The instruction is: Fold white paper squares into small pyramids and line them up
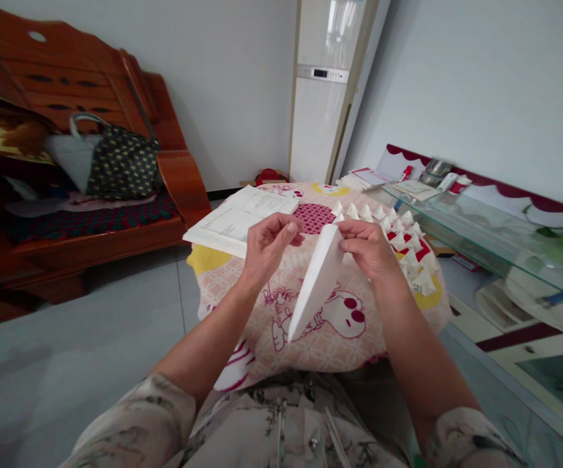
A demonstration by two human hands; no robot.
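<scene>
My right hand (pixel 366 247) pinches a folded sheet of white paper (pixel 316 279) at its upper right edge. The paper hangs tilted over the table, narrowing to a point at the lower left. To the left of the paper's top is my left hand (pixel 272 242), its fingers loosely bent and holding nothing that I can see. Beyond the left hand lies a stack of printed paper sheets (pixel 233 221). Rows of small folded white paper pieces (pixel 393 218) with pointed tips stand on the table behind my right hand.
A patterned cloth (pixel 257 318) covers the round table. At the right is a glass-topped cabinet (pixel 486 227) with papers, a metal container (pixel 438 169) and a cup (pixel 459 184). A wooden bench (pixel 184 188) with bags stands at the left. A tall white cabinet-like appliance (pixel 318 123) fills the corner.
</scene>
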